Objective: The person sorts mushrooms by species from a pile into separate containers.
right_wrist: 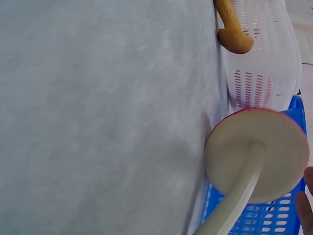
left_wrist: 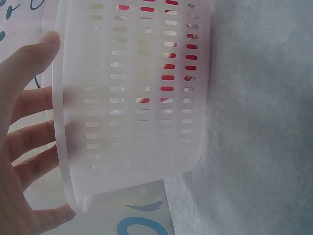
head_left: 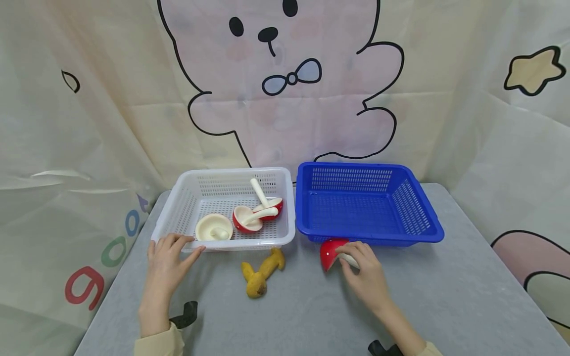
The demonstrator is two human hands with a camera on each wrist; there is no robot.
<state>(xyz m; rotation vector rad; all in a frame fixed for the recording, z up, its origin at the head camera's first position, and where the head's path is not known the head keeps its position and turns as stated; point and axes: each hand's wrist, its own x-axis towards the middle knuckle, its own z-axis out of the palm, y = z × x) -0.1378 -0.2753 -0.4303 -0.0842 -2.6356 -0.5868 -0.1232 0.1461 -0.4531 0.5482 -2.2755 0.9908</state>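
Note:
My left hand (head_left: pixel 166 259) holds the near left corner of the white basket (head_left: pixel 178 202); the fingers hook over its rim and the thumb lies along the front edge (left_wrist: pixel 58 117). In the head view, my right hand (head_left: pixel 367 277) pinches a red toy mushroom (head_left: pixel 330 253) by its pale stem. Its white-dotted cap is tipped on its side before the blue basket (head_left: pixel 369 241). The right wrist view shows the cap's cream underside and the curved stem (right_wrist: pixel 244 186), with only a few fingertips at the right edge.
Inside the white basket lie two red mushrooms (head_left: pixel 247 220) and a cream one (head_left: pixel 213 227). A yellow-brown forked mushroom (head_left: pixel 262 274) lies on the grey table (head_left: pixel 289 326) between my hands. A printed curtain (head_left: pixel 445 99) stands behind and beside the table.

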